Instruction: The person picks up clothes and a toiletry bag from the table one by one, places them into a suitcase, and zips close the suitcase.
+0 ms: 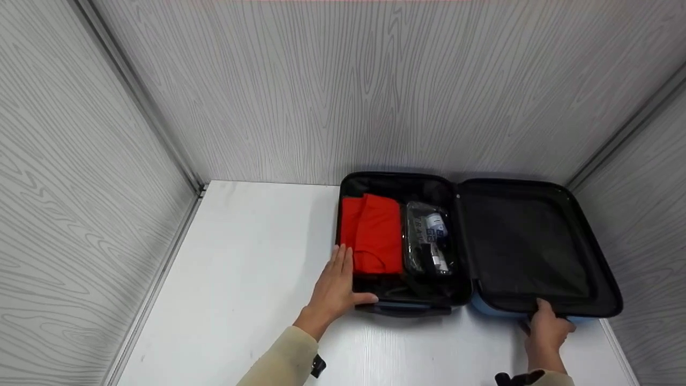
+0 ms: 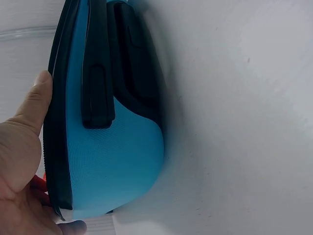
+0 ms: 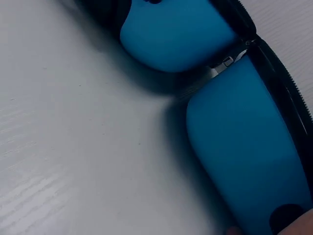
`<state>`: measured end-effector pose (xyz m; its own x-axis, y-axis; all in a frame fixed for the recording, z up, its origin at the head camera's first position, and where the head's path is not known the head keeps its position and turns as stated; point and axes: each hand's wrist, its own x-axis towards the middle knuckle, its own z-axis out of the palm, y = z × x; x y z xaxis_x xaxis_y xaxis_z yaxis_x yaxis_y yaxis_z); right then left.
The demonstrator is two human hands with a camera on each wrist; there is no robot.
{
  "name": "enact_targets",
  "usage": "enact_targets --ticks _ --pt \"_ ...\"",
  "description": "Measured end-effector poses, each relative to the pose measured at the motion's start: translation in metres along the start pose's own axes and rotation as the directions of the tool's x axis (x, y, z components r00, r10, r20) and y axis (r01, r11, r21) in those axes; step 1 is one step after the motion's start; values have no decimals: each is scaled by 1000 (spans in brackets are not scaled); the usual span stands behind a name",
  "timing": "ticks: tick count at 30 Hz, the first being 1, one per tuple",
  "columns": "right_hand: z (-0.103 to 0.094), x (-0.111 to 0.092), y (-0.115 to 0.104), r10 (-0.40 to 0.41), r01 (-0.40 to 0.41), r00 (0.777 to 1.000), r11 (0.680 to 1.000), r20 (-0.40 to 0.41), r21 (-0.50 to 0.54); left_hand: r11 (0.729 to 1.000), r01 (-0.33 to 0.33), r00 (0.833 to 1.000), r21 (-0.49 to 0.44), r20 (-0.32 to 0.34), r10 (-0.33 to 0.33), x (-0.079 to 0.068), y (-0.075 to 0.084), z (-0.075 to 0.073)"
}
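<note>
A small blue hard-shell suitcase (image 1: 402, 306) lies unfolded on the white table, its lid (image 1: 525, 241) laid back to the right. Folded red cloth (image 1: 378, 233) fills the left of its base, beside a clear pouch (image 1: 417, 236) of small bottles. My left hand (image 1: 335, 289) rests on the base's front left corner, fingers straight along the left rim, thumb on the front rim. In the left wrist view that thumb (image 2: 36, 100) touches the black zip edge. My right hand (image 1: 547, 329) grips the lid's front edge, thumb on top; its other fingers are mostly hidden underneath.
A grey wood-grain wall (image 1: 343, 91) stands close behind the suitcase, with side panels at left (image 1: 69, 214) and right (image 1: 648, 214). White tabletop (image 1: 241, 257) extends to the left. A black carry handle (image 2: 98, 73) is on the base's front side.
</note>
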<state>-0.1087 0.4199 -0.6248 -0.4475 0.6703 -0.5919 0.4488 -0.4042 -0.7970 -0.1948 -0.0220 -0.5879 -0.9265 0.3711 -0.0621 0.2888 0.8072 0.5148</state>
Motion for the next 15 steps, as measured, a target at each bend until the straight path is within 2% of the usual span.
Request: enact_targets --ticks 5,15 --pt "-1 1 -3 37 -38 999 998 31 40 1000 7 1000 0 -5 -7 1 -1 0" --pt "1 -3 -2 -1 -4 999 993 40 120 1000 8 1000 -8 -2 -9 2 1 0"
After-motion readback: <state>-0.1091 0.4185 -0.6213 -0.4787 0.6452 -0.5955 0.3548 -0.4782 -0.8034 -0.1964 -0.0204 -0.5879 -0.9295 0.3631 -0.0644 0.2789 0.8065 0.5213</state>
